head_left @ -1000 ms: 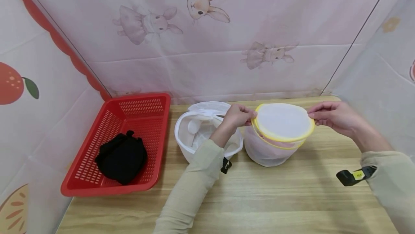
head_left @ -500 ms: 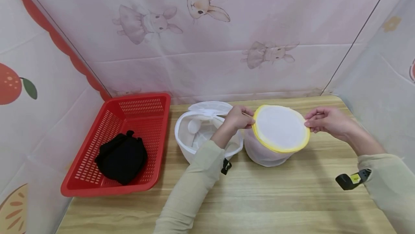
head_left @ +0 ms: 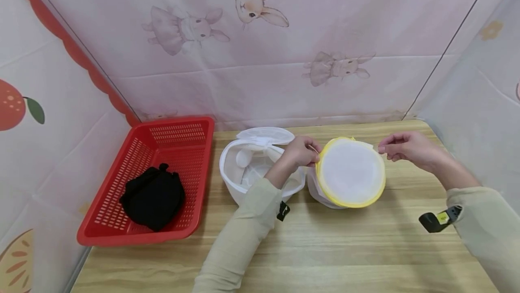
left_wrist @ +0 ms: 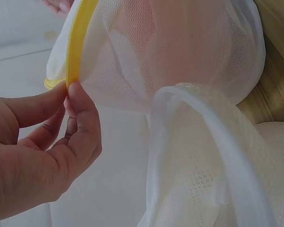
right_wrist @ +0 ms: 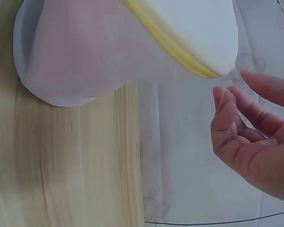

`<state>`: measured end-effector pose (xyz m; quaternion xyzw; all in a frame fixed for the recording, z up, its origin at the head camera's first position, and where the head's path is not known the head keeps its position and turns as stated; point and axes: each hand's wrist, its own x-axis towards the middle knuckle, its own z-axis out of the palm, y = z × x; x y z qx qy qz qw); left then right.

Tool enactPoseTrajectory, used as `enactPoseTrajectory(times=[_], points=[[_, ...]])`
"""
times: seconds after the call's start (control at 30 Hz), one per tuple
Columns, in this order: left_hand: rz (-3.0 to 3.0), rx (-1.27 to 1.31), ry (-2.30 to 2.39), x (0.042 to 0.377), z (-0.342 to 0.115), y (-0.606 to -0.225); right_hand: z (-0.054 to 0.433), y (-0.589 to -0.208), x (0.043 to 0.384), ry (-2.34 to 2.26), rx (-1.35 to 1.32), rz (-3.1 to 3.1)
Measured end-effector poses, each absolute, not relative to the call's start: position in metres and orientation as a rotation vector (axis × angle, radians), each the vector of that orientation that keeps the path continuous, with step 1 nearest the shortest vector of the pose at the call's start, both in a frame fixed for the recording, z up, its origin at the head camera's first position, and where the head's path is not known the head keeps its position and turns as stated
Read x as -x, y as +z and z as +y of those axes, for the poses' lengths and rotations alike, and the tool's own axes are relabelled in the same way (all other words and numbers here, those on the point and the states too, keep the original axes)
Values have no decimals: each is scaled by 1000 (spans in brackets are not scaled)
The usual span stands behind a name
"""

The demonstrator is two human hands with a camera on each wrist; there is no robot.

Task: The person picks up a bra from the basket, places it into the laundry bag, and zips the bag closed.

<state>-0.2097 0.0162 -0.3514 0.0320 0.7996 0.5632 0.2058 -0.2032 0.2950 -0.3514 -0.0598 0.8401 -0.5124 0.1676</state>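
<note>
A round mesh laundry bag (head_left: 351,175) with yellow edging and a white top stands on the table, its top tilted toward me. Pink shows through its mesh side (left_wrist: 189,52) in the left wrist view. My left hand (head_left: 302,151) pinches the yellow edge at the bag's left, between thumb and index finger. Off the right side of the bag is my right hand (head_left: 414,148), its fingers loosely bent with nothing between them. In the right wrist view a small gap separates those fingertips (right_wrist: 222,101) from the yellow edging (right_wrist: 180,54).
Left of the yellow-edged bag stands a white mesh laundry bag (head_left: 229,171), its lid (head_left: 266,135) folded back; my left forearm crosses in front of it. Farther left, a red plastic basket (head_left: 197,184) holds a black cloth item (head_left: 152,198). A printed curtain hangs behind the table.
The yellow-edged top has tipped toward me and its two yellow rims have come together. My right hand has let go of the edge; my left keeps its pinch.
</note>
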Motion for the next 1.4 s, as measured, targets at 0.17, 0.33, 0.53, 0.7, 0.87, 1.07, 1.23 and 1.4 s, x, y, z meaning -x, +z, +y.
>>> enactPoseTrajectory(times=[0.17,0.33,0.53,0.7,0.87,1.07,1.23,1.4], points=[[2251,-110,1542,209,17,-352,291,-350,205,-1419,167,2412],[2260,-117,1534,209,18,-353,290,-355,204,-1442,174,2354],[2261,-117,1524,209,17,-354,291,-359,201,-1462,185,2250],[2264,-104,1511,209,17,-354,292,-363,201,-1443,195,2221],[2263,-98,1482,209,16,-354,290,-367,199,-1465,234,2214],[2268,-139,1425,210,13,-353,288,-367,198,-1463,231,2247],[2294,-129,1430,212,12,-346,285,-364,197,-1470,264,2286],[2416,-164,1442,217,20,-336,280,-359,196,-1486,307,2299]])
